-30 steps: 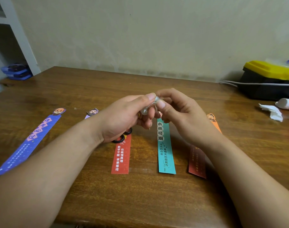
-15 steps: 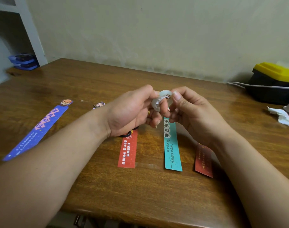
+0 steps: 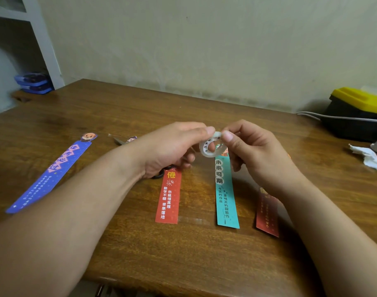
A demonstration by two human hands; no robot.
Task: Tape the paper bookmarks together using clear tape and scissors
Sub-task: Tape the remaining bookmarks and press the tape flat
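Bookmarks (image 3: 169, 198) lie flat in a loose row on the near half of a wooden table (image 3: 140, 254). A plain pale wall (image 3: 204, 50) closes the far side of the room. The table surface is brown, glossy and grained. A white shelf unit (image 3: 44, 39) stands at the far left, with a stack of blue cases (image 3: 34, 82) beside its foot. A black box with a yellow lid (image 3: 355, 116) sits at the far right edge, and a white cable (image 3: 312, 116) runs along its front.

From left to right the row holds a blue bookmark (image 3: 48, 174), a red bookmark (image 3: 169, 198), a teal bookmark (image 3: 225, 196) and a dark red bookmark (image 3: 268, 213). The last is partly covered by the right forearm.

The left hand (image 3: 172, 146) and right hand (image 3: 254, 151) meet above the teal bookmark's top end. Each pinches the rim of the tape roll (image 3: 212, 146) between thumb and forefinger. The roll is held clear of the table.

Scissors (image 3: 158, 175) lie under the left wrist; only a black handle loop and a grey blade tip show. Crumpled white paper (image 3: 367, 155) lies near the right edge.
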